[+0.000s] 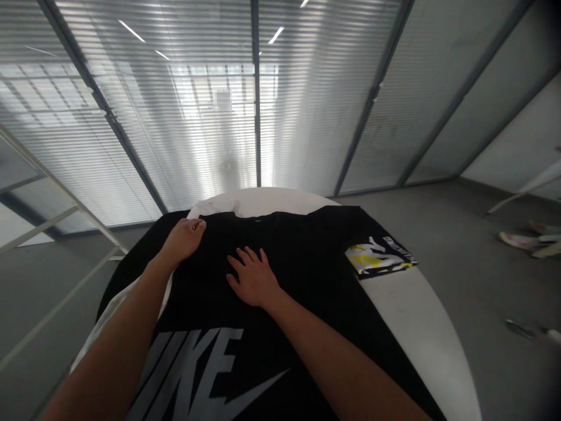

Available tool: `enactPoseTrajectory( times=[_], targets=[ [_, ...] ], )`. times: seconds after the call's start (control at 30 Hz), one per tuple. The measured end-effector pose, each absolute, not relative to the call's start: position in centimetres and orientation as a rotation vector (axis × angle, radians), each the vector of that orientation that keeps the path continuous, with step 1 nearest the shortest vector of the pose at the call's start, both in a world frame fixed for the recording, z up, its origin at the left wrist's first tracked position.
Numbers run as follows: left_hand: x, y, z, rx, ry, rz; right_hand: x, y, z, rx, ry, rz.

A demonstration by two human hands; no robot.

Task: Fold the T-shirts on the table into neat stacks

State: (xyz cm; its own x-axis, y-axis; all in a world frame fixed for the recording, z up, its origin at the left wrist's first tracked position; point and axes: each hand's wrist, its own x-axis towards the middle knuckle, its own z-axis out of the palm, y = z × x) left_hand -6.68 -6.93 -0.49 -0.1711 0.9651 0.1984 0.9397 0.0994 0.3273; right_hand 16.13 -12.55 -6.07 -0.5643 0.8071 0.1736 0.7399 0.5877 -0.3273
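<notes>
Atop round white table (416, 316), black Nike tee (289, 251) is laid flat over white garment (214, 206). R hand (253, 278) is pressed fully open on tee, nothing gripped; L hand (182, 240) is curled at tee's top edge, grip can't be told.

Two hands (183, 240) (253, 278), one shirt (307, 275) (black)

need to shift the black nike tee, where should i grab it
Probably best to pinch the black Nike T-shirt at its far edge beside the collar, coming down from above with the left hand, which is already at that edge. The shirt lies flat on the round white table, so this top edge looks easiest to gather.
</notes>
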Motion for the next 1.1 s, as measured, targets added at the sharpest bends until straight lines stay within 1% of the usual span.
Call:
enactPoseTrajectory(
  times=[0.17, 0.23, 0.33, 0.5, 0.6, 0.67, 0.8, 0.93, 1.1],
  targets=[
    [-5.4, -7.4, -5.1, 2.28, 2.266, 0.221, 16.2, -12.6, -6.0, -1.275, -2.519, 0.312],
    [-5.1, -7.9, -5.7, 2.313, 2.252, 0.116, 16.2, -12.6, -6.0, -1.276, -2.521, 0.308],
    [-4.9, -8.5, -5.7, 2.301, 2.251, 0.054, 16.1, -12.6, -6.0, -1.276, -2.529, 0.299],
    [-4.3, -8.9, -4.8, 2.318, 2.313, 0.044, 16.2, -12.6, -6.0, -1.268, -2.529, 0.304],
    [-3.8, -8.8, -4.1, 2.39, 2.383, 0.158, 16.2, -12.6, -6.1, -1.265, -2.523, 0.313],
    [-3.8, -8.7, -4.0, 2.496, 2.299, 0.223, 16.2, -12.6, -6.0, -1.27, -2.523, 0.32],
    [-4.7, -8.3, -5.3, 2.541, 2.099, 0.212, 16.2, -12.7, -5.9, -1.27, -2.515, 0.325],
    [-5.6, -7.9, -6.9, 2.472, 2.123, 0.183, 16.4, -12.5, -6.0, -1.254, -2.521, 0.352],
    [-5.7, -7.8, -7.2, 2.487, 2.131, 0.214, 16.7, -11.5, -6.3, -1.183, -2.521, 0.513]
  ],
)
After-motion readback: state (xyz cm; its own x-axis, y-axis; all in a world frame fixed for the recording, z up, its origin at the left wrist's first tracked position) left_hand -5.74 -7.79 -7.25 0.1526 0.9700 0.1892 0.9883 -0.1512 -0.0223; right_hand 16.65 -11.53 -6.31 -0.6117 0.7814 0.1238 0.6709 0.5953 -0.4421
